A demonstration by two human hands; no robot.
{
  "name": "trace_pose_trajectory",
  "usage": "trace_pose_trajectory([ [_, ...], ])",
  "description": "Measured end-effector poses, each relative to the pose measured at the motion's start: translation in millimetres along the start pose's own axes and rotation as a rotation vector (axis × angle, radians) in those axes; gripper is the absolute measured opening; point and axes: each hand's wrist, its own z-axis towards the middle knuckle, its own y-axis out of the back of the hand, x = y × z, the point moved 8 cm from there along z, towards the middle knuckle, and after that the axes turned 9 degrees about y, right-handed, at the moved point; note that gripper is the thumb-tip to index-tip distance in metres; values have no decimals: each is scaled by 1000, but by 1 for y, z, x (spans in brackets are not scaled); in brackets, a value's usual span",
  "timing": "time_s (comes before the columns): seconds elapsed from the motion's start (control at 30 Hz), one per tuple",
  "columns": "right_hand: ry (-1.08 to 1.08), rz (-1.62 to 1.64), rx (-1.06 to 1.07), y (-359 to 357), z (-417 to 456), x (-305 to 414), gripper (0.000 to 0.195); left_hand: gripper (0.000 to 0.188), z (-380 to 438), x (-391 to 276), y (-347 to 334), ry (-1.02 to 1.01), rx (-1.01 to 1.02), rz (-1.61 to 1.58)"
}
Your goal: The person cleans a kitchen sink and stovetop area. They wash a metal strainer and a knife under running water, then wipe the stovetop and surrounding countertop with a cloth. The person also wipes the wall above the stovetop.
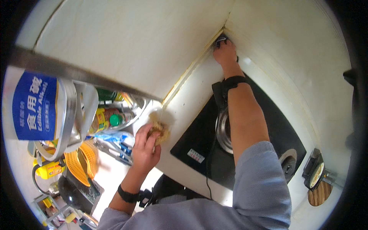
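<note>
My left hand [148, 143] grips a crumpled tan-yellow cloth or sponge [162, 133] over the white countertop [198, 83], left of the black cooktop [198, 135]. Far ahead, my right hand [225, 53] reaches into the corner where two pale walls meet the counter. Its fingers are on a small dark scrubber-like object [220, 39] with a pale streak; most of it is hidden by the hand. My right forearm passes over the cooktop and covers part of a round metal burner [223, 132]. Black straps circle both wrists.
To the left stand a metal rack [138, 113] of seasoning jars, a blue-and-white packet [36, 106], an orange strainer [82, 164] and a black wok [74, 192]. A black cable [210, 164] crosses the cooktop. Another burner [288, 165] lies right of my arm.
</note>
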Motion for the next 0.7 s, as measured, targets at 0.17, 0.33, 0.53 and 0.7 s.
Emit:
trace_pose_trajectory([
  [0.17, 184, 50, 33, -20, -78, 53, 52, 41, -2, 4, 7, 95, -72, -131],
  [0.33, 336, 122, 208, -14, -193, 149, 56, 38, -21, 39, -12, 468, -119, -725],
  [0.53, 600, 436, 22, 11, -281, 203, 47, 45, -59, 44, -28, 628, -135, -1101],
  [0.7, 184, 1005, 275, 20, -242, 170, 33, 44, -110, 48, -11, 775, -185, -1364],
])
